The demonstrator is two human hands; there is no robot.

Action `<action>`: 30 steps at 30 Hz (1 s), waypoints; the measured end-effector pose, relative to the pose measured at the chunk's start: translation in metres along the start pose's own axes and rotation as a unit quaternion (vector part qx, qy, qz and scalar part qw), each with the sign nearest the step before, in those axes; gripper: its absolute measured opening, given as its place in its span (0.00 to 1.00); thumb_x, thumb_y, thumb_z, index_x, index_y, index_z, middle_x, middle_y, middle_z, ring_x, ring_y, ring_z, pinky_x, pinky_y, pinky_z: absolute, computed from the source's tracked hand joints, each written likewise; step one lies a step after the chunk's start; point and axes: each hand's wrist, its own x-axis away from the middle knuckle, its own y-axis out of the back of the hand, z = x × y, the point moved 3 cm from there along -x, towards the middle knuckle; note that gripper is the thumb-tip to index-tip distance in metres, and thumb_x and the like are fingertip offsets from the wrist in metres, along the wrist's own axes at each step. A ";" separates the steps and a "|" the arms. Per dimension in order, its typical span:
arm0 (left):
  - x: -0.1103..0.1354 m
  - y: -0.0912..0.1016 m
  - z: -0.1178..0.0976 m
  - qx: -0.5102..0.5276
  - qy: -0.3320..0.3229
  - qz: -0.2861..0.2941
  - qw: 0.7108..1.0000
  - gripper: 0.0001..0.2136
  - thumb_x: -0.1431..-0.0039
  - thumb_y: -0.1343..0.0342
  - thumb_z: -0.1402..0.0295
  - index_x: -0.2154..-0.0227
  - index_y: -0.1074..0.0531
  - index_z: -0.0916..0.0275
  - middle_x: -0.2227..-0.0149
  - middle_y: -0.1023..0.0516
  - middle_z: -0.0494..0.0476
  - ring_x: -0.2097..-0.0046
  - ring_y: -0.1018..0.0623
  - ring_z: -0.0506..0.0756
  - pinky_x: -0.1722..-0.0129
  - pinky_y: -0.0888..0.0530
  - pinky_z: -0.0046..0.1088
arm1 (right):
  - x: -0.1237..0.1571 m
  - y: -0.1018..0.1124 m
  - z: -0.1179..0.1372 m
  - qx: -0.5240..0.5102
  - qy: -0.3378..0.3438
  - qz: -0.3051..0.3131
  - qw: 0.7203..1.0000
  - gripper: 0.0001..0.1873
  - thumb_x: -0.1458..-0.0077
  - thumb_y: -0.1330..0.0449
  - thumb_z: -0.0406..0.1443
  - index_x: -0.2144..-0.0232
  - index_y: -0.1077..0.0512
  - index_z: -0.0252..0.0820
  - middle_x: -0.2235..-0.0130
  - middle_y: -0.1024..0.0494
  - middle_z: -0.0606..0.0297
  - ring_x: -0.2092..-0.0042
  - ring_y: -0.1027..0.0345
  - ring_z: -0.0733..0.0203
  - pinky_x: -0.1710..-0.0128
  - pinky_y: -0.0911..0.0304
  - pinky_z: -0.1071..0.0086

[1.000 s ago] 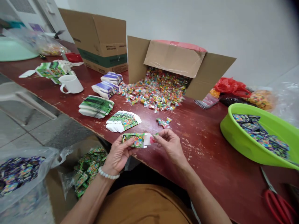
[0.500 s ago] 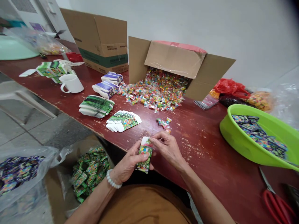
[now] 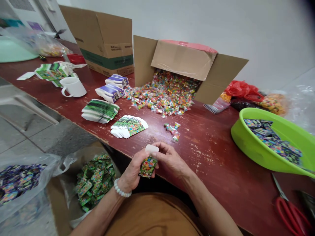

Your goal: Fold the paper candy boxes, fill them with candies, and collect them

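Note:
My left hand (image 3: 134,169) is closed around a small green printed candy box (image 3: 148,167), upright with its white top flap raised. My right hand (image 3: 172,160) pinches the top of that box, the thumb lying against the flap. Whether a candy is inside it I cannot see. Just beyond my hands, a few wrapped candies (image 3: 173,130) lie on the red table (image 3: 209,141). To their left are a fanned stack of green and white flat boxes (image 3: 130,127) and a second green stack (image 3: 100,111).
Wrapped candies (image 3: 159,98) spill from an open carton (image 3: 183,60). A green basin (image 3: 256,154) of dark packets and red-handled scissors (image 3: 289,213) are at right. A white mug (image 3: 75,88) and purple boxes (image 3: 110,92) stand left. Filled green boxes (image 3: 95,180) sit below the table edge.
The candy in my right fingers no longer shows. My right thumb has come down onto the box's top, and both hands and the box have shifted slightly left.

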 end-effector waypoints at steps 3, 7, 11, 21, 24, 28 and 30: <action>-0.001 0.001 -0.002 0.023 -0.014 -0.004 1.000 0.13 0.43 0.41 0.58 0.65 0.27 0.64 0.75 0.22 0.54 0.78 0.24 0.53 0.81 0.26 0.26 | 0.004 0.003 0.007 0.128 0.113 -0.081 0.982 0.12 0.44 0.38 0.45 0.64 0.24 0.45 0.66 0.23 0.65 0.76 0.34 0.66 0.75 0.34 0.70; 0.002 -0.003 -0.004 0.080 0.081 0.029 0.993 0.20 0.39 0.47 0.50 0.56 0.28 0.62 0.74 0.22 0.55 0.81 0.24 0.54 0.83 0.27 0.29 | 0.011 0.002 0.024 0.310 0.248 -0.054 0.916 0.08 0.39 0.41 0.38 0.64 0.21 0.47 0.64 0.20 0.61 0.63 0.26 0.58 0.58 0.32 0.64; 0.005 -0.007 -0.010 0.101 0.072 0.015 0.992 0.22 0.36 0.51 0.51 0.46 0.33 0.59 0.71 0.21 0.55 0.81 0.25 0.52 0.84 0.28 0.27 | 0.008 0.001 0.024 0.306 0.206 -0.049 0.928 0.07 0.41 0.41 0.36 0.68 0.23 0.44 0.63 0.19 0.62 0.64 0.25 0.59 0.63 0.30 0.66; 0.000 -0.002 -0.006 0.080 0.051 0.010 0.995 0.26 0.37 0.51 0.52 0.42 0.34 0.63 0.72 0.20 0.58 0.79 0.23 0.54 0.83 0.28 0.26 | -0.006 -0.001 0.016 0.189 0.078 -0.054 0.977 0.05 0.45 0.41 0.35 0.71 0.29 0.39 0.67 0.21 0.64 0.80 0.35 0.71 0.78 0.36 0.74; -0.001 0.002 -0.008 0.116 0.049 -0.013 0.992 0.21 0.38 0.48 0.63 0.44 0.32 0.64 0.69 0.20 0.58 0.77 0.22 0.54 0.81 0.25 0.27 | 0.001 -0.005 0.026 0.296 0.153 -0.044 0.942 0.04 0.45 0.43 0.31 0.69 0.28 0.40 0.62 0.22 0.63 0.70 0.28 0.65 0.68 0.31 0.70; -0.003 0.007 -0.003 0.159 0.077 -0.001 0.984 0.21 0.39 0.48 0.66 0.44 0.31 0.63 0.71 0.21 0.55 0.81 0.24 0.53 0.84 0.25 0.29 | 0.011 -0.010 0.031 0.390 0.225 -0.014 0.893 0.10 0.47 0.40 0.29 0.61 0.29 0.42 0.55 0.26 0.59 0.51 0.31 0.58 0.49 0.36 0.62; -0.006 0.008 0.001 0.186 0.075 0.002 0.980 0.20 0.39 0.49 0.68 0.44 0.31 0.64 0.70 0.21 0.55 0.79 0.24 0.52 0.81 0.24 0.27 | 0.013 -0.013 0.029 0.428 0.217 0.005 0.878 0.17 0.51 0.35 0.30 0.57 0.30 0.43 0.52 0.29 0.59 0.50 0.34 0.56 0.48 0.37 0.60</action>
